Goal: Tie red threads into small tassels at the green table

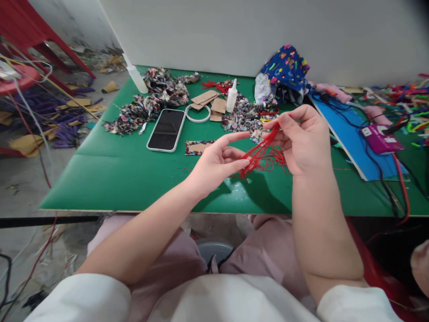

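Red, thin threads in a loose bundle (263, 146) are held above a glossy green tabletop (127, 179), to the right of a black-screened smartphone in a white case (166, 130). The bundle's upper end is pinched between thumb and fingers of the bare right hand (306, 141); its lower strands are caught between thumb and curled fingers of the bare left hand (217, 165), its index finger outstretched. Beyond the phone, crumpled dark floral fabric (164, 89) is heaped. Just right of the phone, a thin white ring (198, 120) is laid; farther right, brown cardboard rectangles (205, 97) and a small white plastic bottle (231, 99) are placed.
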Demonstrator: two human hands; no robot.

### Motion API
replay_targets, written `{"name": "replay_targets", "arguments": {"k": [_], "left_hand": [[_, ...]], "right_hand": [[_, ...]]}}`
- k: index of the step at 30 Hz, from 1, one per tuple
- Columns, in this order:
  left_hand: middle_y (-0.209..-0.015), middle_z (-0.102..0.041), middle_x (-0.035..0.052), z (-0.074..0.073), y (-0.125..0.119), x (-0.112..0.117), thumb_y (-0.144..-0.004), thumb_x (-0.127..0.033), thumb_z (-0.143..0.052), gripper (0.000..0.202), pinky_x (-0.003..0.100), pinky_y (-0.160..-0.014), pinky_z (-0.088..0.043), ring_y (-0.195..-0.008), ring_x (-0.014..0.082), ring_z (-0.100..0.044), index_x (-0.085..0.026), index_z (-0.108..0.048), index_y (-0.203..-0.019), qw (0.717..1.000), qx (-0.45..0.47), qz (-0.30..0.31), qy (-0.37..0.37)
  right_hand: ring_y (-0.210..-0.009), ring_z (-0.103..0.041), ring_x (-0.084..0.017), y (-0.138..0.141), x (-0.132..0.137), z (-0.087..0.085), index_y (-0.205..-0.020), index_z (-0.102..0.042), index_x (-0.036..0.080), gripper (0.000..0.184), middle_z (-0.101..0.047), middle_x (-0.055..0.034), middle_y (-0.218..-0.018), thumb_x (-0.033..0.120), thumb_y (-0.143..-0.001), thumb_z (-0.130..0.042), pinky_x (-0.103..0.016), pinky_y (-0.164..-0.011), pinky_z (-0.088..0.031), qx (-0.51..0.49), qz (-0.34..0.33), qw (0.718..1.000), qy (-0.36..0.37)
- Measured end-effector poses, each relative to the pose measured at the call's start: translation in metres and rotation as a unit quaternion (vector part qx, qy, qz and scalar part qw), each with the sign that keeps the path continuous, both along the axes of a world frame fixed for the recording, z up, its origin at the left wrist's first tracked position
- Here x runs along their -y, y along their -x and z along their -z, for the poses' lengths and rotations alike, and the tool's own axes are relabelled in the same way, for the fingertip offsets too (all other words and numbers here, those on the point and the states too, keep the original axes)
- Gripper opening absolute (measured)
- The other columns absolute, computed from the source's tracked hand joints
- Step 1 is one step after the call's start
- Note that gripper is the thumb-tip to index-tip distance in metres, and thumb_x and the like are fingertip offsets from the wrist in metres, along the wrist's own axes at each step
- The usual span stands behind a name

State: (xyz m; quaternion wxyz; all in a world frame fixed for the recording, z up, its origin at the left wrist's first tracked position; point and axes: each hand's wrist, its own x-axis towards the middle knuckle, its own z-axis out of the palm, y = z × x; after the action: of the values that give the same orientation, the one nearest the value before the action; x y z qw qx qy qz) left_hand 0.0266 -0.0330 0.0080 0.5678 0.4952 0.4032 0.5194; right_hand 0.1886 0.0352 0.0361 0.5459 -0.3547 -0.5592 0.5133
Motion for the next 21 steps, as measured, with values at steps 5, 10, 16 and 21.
{"name": "replay_targets", "arguments": {"k": [5,10,16,21], "left_hand": [[-0.077,-0.06,-0.0006,0.003,0.001,-0.002,-0.075,-0.017,-0.062,0.042,0.023,-0.068,-0.05,-0.074,0.011,-0.06,-0.022,-0.054,-0.116,0.996,-0.066,-0.026,-0.047],[-0.082,-0.059,0.001,0.004,0.005,-0.003,-0.081,-0.015,-0.052,0.034,0.025,-0.076,-0.047,-0.08,0.0115,-0.057,-0.021,-0.055,-0.114,0.968,-0.2,-0.067,-0.133],[-0.085,-0.061,0.0006,0.003,0.009,-0.003,-0.079,-0.012,-0.052,0.04,0.026,-0.082,-0.046,-0.085,0.0123,-0.058,-0.022,-0.05,-0.117,0.947,-0.25,-0.096,-0.175],[-0.083,-0.063,-0.0004,0.0,0.012,-0.002,-0.075,-0.012,-0.055,0.039,0.025,-0.08,-0.047,-0.083,0.0123,-0.061,-0.021,-0.053,-0.114,0.935,-0.273,-0.13,-0.184]], "right_hand": [[-0.06,-0.068,-0.014,0.0,0.0,0.0,-0.076,-0.046,0.023,0.02,-0.069,0.005,-0.068,0.031,-0.077,-0.064,-0.025,-0.052,-0.054,-0.002,-0.003,1.0,-0.004],[-0.056,-0.067,-0.015,0.001,0.002,-0.002,-0.075,-0.046,0.023,0.021,-0.07,0.003,-0.069,0.033,-0.077,-0.064,-0.026,-0.05,-0.054,-0.003,-0.006,1.0,-0.008],[-0.058,-0.067,-0.013,0.003,0.003,-0.001,-0.075,-0.048,0.024,0.02,-0.07,0.0038,-0.07,0.033,-0.077,-0.065,-0.026,-0.052,-0.055,0.008,-0.003,1.0,-0.02],[-0.061,-0.067,-0.012,0.003,0.004,-0.001,-0.075,-0.048,0.024,0.019,-0.07,0.005,-0.07,0.034,-0.077,-0.064,-0.024,-0.054,-0.054,0.019,-0.004,1.0,-0.022]]}}
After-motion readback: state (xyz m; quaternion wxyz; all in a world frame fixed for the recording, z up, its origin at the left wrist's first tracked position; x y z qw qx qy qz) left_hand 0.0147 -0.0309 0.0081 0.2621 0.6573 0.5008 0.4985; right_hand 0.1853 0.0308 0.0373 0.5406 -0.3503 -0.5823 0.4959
